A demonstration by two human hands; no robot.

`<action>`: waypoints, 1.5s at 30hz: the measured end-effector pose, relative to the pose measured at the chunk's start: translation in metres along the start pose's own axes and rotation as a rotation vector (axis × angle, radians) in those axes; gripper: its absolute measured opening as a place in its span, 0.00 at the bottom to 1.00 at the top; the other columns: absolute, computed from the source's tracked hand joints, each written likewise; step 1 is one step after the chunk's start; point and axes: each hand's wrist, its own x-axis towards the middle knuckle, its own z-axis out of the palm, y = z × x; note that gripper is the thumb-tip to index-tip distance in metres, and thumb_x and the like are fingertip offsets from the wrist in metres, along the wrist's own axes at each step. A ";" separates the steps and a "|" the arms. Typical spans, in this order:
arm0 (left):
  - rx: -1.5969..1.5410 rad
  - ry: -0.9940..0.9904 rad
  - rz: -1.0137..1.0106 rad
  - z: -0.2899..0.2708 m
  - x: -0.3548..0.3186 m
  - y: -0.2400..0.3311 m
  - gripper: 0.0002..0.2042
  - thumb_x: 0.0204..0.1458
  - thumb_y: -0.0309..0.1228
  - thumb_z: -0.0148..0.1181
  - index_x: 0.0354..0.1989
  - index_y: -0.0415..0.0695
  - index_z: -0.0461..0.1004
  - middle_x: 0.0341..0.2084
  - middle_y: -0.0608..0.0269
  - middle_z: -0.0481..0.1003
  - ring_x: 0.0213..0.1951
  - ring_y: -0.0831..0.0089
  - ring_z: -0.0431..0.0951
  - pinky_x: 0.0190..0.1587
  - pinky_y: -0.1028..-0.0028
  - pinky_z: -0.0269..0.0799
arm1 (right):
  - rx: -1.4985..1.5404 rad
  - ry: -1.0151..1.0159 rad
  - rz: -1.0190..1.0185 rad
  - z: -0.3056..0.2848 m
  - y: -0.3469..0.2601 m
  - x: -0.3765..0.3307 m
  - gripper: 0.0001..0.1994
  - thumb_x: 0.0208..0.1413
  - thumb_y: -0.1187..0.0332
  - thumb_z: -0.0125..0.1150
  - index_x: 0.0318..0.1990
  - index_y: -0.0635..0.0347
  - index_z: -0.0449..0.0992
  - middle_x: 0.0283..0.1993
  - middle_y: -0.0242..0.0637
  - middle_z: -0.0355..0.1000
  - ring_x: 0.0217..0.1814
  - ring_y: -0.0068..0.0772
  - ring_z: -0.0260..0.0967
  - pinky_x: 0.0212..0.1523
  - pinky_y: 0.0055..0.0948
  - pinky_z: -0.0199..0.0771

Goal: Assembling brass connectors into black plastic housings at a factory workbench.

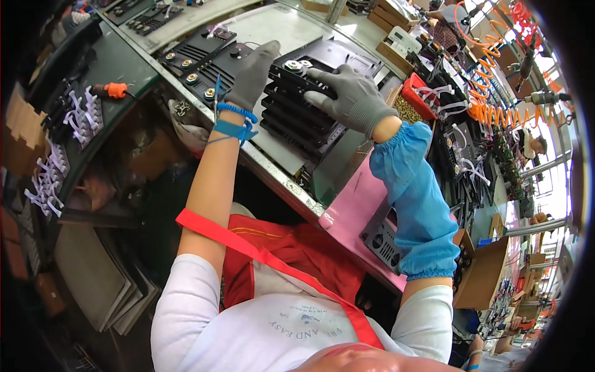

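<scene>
My left hand (253,75), in a grey glove, reaches over the bench beside a black metal panel (201,59) that carries several round metal fittings. Its fingers point away from me, stretched out, and their tips are partly hard to make out. To its right stands a stack of black metal panels (291,115) with round silver fittings on top. Over the right side of this stack lies my right hand (350,96), also gloved in grey, its thumb and fingers spread. A blue sleeve cover (415,198) wraps my right forearm.
A red bin (418,99) with small brass-coloured parts sits right of the stack. Near me is a pink surface (356,204) bearing a perforated metal plate (381,239). An orange-handled tool (111,90) and white-tied cable bundles (80,118) lie at left. Orange coiled hoses (496,115) hang at right.
</scene>
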 end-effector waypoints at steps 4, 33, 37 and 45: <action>0.272 -0.154 0.004 0.007 0.026 -0.018 0.17 0.56 0.36 0.51 0.47 0.37 0.76 0.46 0.48 0.77 0.49 0.60 0.76 0.55 0.71 0.67 | 0.219 0.034 -0.105 -0.004 0.008 -0.009 0.23 0.61 0.47 0.52 0.59 0.45 0.72 0.58 0.53 0.65 0.58 0.54 0.64 0.59 0.43 0.63; 0.410 -0.581 0.350 0.157 -0.213 0.073 0.25 0.54 0.35 0.58 0.57 0.32 0.67 0.56 0.41 0.68 0.59 0.53 0.68 0.60 0.63 0.62 | 0.271 -0.202 1.170 -0.018 0.166 -0.501 0.26 0.51 0.60 0.61 0.57 0.59 0.71 0.54 0.50 0.72 0.56 0.49 0.69 0.57 0.36 0.68; 0.222 -0.923 -0.346 0.193 -0.210 0.049 0.32 0.58 0.40 0.53 0.64 0.29 0.57 0.48 0.42 0.73 0.48 0.55 0.75 0.53 0.67 0.68 | 0.268 -0.159 1.159 -0.015 0.168 -0.525 0.23 0.51 0.63 0.61 0.56 0.59 0.72 0.52 0.50 0.73 0.54 0.48 0.71 0.56 0.36 0.69; 0.293 -0.842 -0.053 0.239 -0.253 0.003 0.33 0.55 0.36 0.50 0.67 0.32 0.50 0.43 0.35 0.73 0.43 0.49 0.77 0.49 0.64 0.71 | 0.134 -0.159 1.182 -0.007 0.157 -0.516 0.22 0.54 0.66 0.59 0.58 0.56 0.70 0.52 0.50 0.73 0.53 0.49 0.71 0.54 0.37 0.69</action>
